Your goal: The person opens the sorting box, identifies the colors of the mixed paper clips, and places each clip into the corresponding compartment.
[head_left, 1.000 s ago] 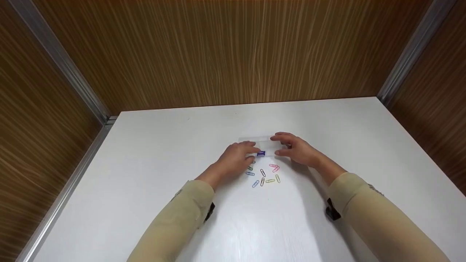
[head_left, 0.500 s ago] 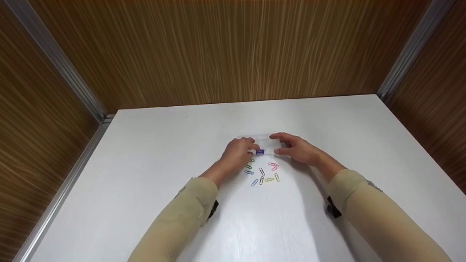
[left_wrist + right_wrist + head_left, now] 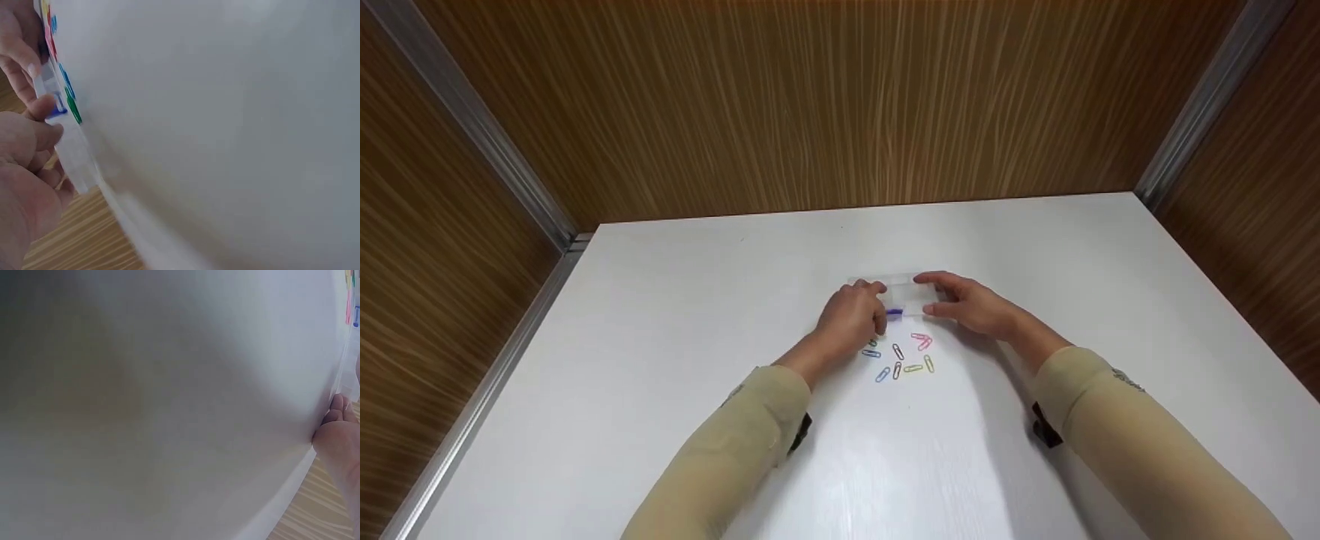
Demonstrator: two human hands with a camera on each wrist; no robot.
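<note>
White table amid wood-grain walls, seemingly metal-trimmed corners.

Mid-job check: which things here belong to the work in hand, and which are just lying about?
In hand:
- clear plastic box, gripped at its ends by the left hand and right hand
- coloured paper clips loose beside it

Lying about:
- white table
- wooden wall panels

Beige sleeves, black wrist straps

clear plastic box — small, flat on white table, blue label | held at both ends
</note>
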